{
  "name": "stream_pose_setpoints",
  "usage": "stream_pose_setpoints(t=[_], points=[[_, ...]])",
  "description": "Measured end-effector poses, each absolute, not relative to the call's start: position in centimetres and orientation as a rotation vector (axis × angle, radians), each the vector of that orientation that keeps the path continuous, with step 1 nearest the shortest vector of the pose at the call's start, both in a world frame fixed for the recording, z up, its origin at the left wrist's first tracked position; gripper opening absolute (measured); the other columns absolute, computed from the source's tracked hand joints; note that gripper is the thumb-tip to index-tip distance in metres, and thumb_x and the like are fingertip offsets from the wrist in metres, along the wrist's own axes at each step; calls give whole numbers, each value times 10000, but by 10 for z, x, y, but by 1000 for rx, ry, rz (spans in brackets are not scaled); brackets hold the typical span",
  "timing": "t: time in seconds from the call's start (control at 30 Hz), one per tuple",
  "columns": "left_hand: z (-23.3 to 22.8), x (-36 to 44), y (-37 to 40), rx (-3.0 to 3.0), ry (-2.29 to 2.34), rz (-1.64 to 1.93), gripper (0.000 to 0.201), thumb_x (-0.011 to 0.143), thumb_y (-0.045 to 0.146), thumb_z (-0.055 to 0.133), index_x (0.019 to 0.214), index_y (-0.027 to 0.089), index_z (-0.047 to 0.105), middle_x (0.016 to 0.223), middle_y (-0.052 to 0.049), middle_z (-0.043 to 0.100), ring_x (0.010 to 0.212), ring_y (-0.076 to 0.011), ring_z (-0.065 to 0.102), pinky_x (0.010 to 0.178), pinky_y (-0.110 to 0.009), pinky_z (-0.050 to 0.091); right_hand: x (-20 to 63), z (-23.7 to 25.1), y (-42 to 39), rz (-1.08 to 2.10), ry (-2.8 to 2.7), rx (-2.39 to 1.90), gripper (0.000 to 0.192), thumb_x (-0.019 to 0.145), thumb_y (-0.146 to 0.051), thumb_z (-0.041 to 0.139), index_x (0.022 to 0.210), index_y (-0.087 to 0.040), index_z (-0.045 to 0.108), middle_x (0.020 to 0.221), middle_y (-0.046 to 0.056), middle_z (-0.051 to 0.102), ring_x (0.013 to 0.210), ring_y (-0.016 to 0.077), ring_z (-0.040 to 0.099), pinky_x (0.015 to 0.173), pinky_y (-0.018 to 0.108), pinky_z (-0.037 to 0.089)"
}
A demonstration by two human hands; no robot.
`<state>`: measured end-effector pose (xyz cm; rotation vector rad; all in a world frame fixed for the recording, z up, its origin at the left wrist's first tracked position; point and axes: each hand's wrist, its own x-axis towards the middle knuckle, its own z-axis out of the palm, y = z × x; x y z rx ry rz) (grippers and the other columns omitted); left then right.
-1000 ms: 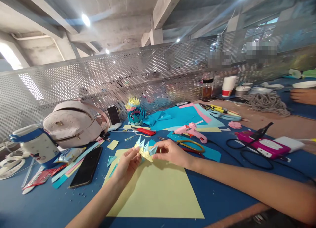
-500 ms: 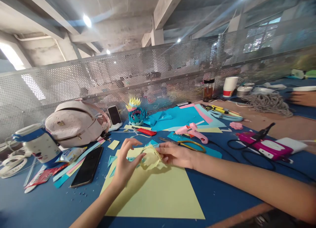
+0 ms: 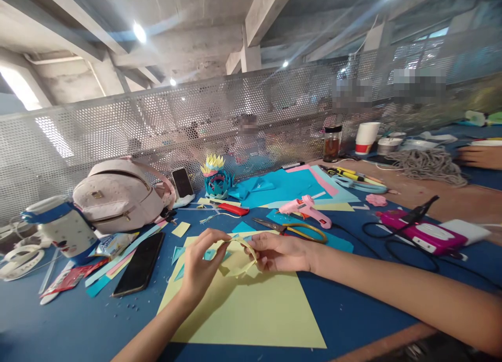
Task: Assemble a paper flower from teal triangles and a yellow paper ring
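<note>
My left hand [image 3: 201,265] and my right hand [image 3: 279,251] both pinch a small folded paper piece [image 3: 240,257], yellow with light blue points, curled into a ring between them. They hold it just above a large pale yellow sheet [image 3: 251,309] lying on the blue table [image 3: 58,325]. A finished blue, pink and yellow paper flower [image 3: 215,176] stands further back near the mesh screen.
Scissors [image 3: 292,227], a pink glue gun [image 3: 308,209] and a red cutter [image 3: 231,208] lie beyond my hands. To the left are a black phone [image 3: 137,270], a pink backpack [image 3: 117,194] and a mug [image 3: 60,227]. Right: a pink device [image 3: 421,234] with cables, rope, another person's hand [image 3: 480,157].
The spiky paper strip, held stretched flat between both hands a second ago, has been bent round into a loop and lowered toward the yellow sheet.
</note>
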<state>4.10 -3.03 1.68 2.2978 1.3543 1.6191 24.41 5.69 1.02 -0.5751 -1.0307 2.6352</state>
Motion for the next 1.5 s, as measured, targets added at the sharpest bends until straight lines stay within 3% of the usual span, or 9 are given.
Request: stream_pose_setpoints(t=[0.3,0.6,0.83,1.13,1.5], points=[[19,46,-33,2463,1310,1608,164,857,104,612,963,221,659,894,-53,665,819,-183,626,724,-294,494,244,12,54,2622,-1134,-636,274,698,-236,848,749,-90,621,663,-16,580,563,32,505,519,125,389],[21,46,-34,2618,1280,1591,143,863,92,619,930,216,644,813,-31,695,750,-169,618,683,-302,456,244,11,53,2668,-1174,-658,274,705,-266,843,769,-88,645,666,-20,568,579,39,464,533,137,385],[18,44,-32,2746,1368,1547,94,874,140,615,894,223,656,764,-26,713,705,-173,629,652,-312,426,244,13,49,2666,-1196,-624,290,706,-277,843,797,-85,645,723,6,602,622,52,518,515,134,381],[18,37,-32,3017,1348,1499,140,853,112,625,912,237,642,765,-5,732,697,-164,652,700,-309,413,244,15,50,2669,-1204,-621,306,700,-271,844,779,-105,600,700,-18,585,573,37,494,530,137,388],[19,28,-37,3176,1398,1330,246,848,91,610,1001,279,655,851,-8,756,796,-190,686,754,-330,423,244,19,49,2426,-1523,-585,369,660,-330,863,750,-120,574,701,-38,530,589,38,454,546,159,344]])
